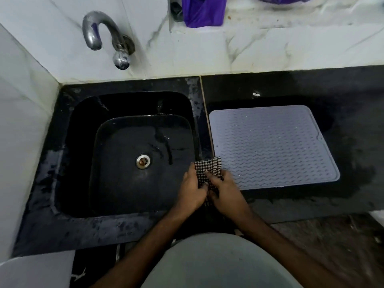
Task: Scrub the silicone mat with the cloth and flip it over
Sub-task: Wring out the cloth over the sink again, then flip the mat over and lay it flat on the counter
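A: The place is a small washing corner with white marble walls, and a black counter (311,88) that looks wet in many patches. On the left side a black sink (133,104) is set into it, under a metal tap (97,30).

B: And where is the silicone mat (272,146)?

A: It lies flat on the counter, just to the right of the sink, with the ridged side up. Small drops seem to be on it. I judge that it is not flipped yet.

B: What do the hands do?

A: Both are at the near right corner of the sink, close to the near left corner of the mat. The left hand (192,191) and the right hand (225,193) have their fingers curled around a checked cloth (207,169), bunched between them. I think they squeeze or fold it, but I cannot tell which.

B: What can go wrong from here?

A: The counter is wet, so the mat may slide when the cloth pushes on it, perhaps over the sink edge. Also the mat looks floppy, so at the flip it may fold on itself if only one corner is lifted.

B: Anything else there?

A: A purple bag (203,11) on the ledge behind.
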{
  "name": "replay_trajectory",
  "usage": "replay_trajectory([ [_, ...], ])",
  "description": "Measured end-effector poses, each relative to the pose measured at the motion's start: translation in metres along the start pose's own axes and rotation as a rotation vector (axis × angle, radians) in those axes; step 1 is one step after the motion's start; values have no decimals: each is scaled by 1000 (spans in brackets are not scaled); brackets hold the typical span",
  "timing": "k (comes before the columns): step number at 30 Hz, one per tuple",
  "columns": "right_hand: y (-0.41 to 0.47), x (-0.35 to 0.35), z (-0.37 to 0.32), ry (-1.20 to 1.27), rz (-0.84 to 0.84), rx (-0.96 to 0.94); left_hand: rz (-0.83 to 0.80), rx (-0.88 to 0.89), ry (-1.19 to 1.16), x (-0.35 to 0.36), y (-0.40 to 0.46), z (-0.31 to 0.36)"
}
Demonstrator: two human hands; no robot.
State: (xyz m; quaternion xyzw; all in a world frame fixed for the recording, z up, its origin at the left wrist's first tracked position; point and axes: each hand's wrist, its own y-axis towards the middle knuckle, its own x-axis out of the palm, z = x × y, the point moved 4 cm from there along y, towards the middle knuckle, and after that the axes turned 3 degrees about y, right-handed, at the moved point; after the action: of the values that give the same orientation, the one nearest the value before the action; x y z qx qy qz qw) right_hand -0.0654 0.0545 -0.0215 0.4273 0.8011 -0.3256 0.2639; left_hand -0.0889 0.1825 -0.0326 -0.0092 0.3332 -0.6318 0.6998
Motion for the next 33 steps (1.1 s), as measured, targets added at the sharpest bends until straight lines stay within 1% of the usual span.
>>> replay_trajectory([
  [3, -1, 3, -1, -87, -31, 10, 37, -50, 13, -3, 7, -10],
  [5, -6, 4, -1, -115, -64, 22, 33, -61, 52, -5, 3, -10],
  [7, -13, 5, -1, -139, -73, 28, 13, -39, 94, -4, -4, -10],
  [10, -21, 3, 0, -249, -68, 51, -6, 3, 140, 2, -7, -15],
  [14, -20, -10, -4, -415, -52, 103, 47, 1, 162, 2, -8, -10],
  [18, -15, -27, -10, -423, 15, 77, 150, 82, 228, 2, -11, 5],
  [24, -8, -42, 0, -364, 75, 18, 205, 176, 213, 6, -9, 32],
  [33, -1, -95, 32, -382, 132, -13, 250, 217, 191, 35, 6, 73],
])
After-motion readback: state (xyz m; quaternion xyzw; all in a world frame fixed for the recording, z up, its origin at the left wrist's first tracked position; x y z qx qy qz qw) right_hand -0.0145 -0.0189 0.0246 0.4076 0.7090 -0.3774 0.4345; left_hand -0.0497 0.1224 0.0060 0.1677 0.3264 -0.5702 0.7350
